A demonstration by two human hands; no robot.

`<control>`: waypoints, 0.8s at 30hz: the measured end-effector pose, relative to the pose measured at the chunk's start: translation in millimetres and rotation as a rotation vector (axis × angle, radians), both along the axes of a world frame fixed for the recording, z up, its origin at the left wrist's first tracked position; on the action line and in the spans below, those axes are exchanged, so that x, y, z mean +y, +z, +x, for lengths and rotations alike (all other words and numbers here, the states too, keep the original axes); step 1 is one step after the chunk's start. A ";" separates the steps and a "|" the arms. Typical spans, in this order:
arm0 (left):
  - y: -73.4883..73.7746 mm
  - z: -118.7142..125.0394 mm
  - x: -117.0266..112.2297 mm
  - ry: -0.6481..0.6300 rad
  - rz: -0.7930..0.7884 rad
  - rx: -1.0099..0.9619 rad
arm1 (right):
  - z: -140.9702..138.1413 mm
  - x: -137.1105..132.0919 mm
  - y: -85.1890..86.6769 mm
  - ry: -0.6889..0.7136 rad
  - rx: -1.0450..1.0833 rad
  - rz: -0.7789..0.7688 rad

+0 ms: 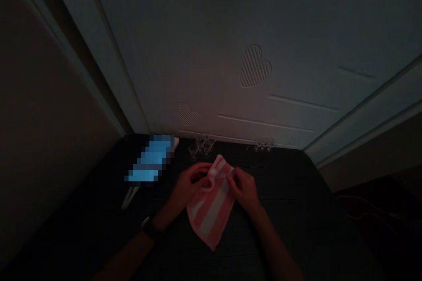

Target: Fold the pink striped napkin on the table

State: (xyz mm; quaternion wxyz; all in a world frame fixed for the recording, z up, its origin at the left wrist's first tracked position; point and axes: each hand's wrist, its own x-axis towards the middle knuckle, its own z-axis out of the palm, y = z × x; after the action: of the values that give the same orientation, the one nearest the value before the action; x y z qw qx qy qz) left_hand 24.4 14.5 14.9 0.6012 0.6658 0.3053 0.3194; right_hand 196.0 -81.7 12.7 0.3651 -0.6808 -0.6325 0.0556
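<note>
In dim light, a pink and white striped cloth hangs between my hands above a dark table. My left hand grips its upper left part with curled fingers. My right hand pinches its upper right part. Something small and clear seems wrapped in the cloth's top, between my fingers; I cannot make out what. A dark watch sits on my left wrist.
Several small clear glasses stand at the table's back edge, and another cluster lies to their right. A glowing blurred screen sits at the back left. Behind is a pale panel with heart shapes.
</note>
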 end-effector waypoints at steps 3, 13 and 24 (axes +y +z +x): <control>-0.4 -0.6 -0.3 -0.014 -0.019 -0.020 | 0.5 0.2 -1.0 -0.017 0.005 -0.009; 3.5 -1.5 -6.6 0.024 0.168 0.042 | 0.4 0.6 -2.4 -0.010 0.035 -0.004; -4.0 -3.8 -0.6 0.092 0.296 0.167 | -0.9 -0.1 -0.2 0.050 0.066 0.023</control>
State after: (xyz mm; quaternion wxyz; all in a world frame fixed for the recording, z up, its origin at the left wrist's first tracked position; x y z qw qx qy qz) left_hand 20.7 13.9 11.0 0.4537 0.7567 0.3340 0.3317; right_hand 195.1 -81.8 12.4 0.3921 -0.6582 -0.6376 0.0800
